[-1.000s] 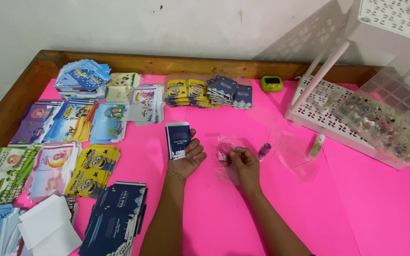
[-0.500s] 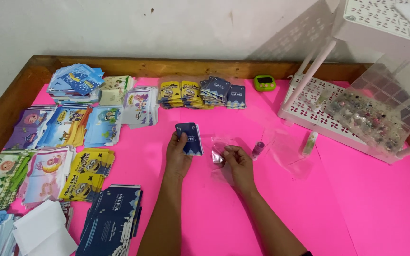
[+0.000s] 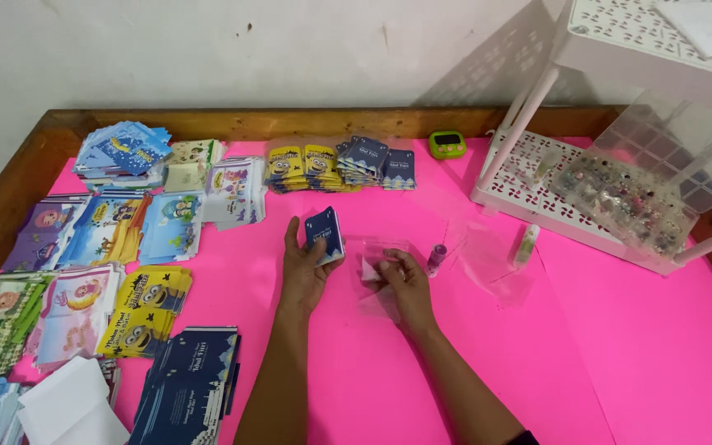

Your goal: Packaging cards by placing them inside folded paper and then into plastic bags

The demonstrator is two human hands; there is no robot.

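A bright pink bench with a wooden rim, backed by a white wall, is covered at the left with stacks of printed cards. A small dark blue card packet is gripped upright in the left hand, just left of a clear plastic sleeve pinched flat by the right hand. A small pink vial lies just right of the sleeve, before a white perforated rack.

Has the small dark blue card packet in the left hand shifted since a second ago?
Yes. The small dark blue card packet in the left hand moved right, toward the clear plastic sleeve on the pink tabletop.
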